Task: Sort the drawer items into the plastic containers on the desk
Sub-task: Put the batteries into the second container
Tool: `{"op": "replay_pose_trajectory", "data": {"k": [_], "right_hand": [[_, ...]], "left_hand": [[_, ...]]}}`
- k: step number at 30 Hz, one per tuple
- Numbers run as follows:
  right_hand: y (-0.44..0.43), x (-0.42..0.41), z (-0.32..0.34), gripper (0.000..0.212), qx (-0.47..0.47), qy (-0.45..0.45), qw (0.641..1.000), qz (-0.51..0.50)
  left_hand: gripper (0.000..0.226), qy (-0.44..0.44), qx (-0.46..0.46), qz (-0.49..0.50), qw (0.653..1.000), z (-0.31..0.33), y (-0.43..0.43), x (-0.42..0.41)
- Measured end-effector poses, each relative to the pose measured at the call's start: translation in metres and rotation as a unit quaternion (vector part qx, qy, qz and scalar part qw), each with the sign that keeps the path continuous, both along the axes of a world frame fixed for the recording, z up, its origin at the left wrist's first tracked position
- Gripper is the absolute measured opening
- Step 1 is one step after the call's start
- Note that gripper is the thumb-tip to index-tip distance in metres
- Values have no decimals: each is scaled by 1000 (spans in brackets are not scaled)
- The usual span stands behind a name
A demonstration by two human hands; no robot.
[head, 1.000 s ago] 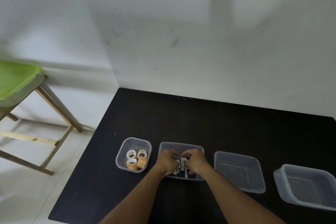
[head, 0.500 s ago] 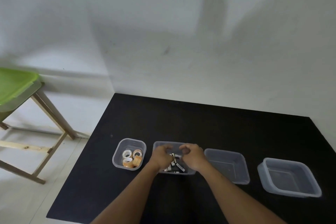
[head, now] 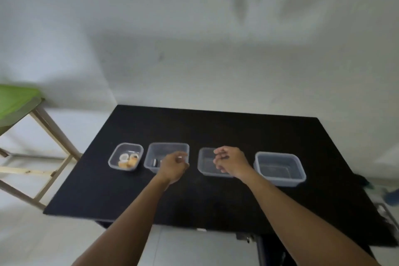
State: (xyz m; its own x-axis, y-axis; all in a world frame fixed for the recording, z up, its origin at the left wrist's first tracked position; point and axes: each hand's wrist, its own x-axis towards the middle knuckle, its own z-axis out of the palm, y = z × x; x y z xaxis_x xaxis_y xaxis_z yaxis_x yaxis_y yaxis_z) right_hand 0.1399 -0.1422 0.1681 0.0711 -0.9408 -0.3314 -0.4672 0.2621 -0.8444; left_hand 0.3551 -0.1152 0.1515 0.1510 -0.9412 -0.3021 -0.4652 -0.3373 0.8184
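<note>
On the desk point(head: 216, 127): second container point(head: 168, 147), third container point(head: 204, 168), adjacent.
Right hand point(head: 230, 161): above third container, clenched round small dark items point(head: 223, 157).
Left hand point(head: 172, 166): curled over second container; hold indeterminate.

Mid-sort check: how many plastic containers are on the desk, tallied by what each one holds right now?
Holding tape rolls: 1, the leftmost container
Holding small dark items: 1, the second container
Nothing visible inside: 2, the third container, partly behind the right hand, and the rightmost container
Total: 4
</note>
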Motion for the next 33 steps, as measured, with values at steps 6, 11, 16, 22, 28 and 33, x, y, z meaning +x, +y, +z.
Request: {"op": "replay_pose_trajectory", "data": {"k": [6,11,16,22,28,33], "right_hand": [[75,-101,-2,18,19,10,1000,8],[130,-176,-11,16,25,33,999,-27],[190,-247,-19,16,30,60,995,-78],[274,-313,-44,16,64,68,990,-103],[313,-379,-78,14,91,89,986,-110],[310,-429,-115,15,112,94,985,-88]], "left_hand": [[27,40,17,-27,999,-4,74,-92],[26,67,45,-55,995,-25,125,-164],[23,83,77,-88,990,-52,176,-228],[22,95,116,-128,980,-79,246,-300],[19,74,164,-160,971,-114,278,-362],[21,42,205,-182,961,-153,282,-423]]}}
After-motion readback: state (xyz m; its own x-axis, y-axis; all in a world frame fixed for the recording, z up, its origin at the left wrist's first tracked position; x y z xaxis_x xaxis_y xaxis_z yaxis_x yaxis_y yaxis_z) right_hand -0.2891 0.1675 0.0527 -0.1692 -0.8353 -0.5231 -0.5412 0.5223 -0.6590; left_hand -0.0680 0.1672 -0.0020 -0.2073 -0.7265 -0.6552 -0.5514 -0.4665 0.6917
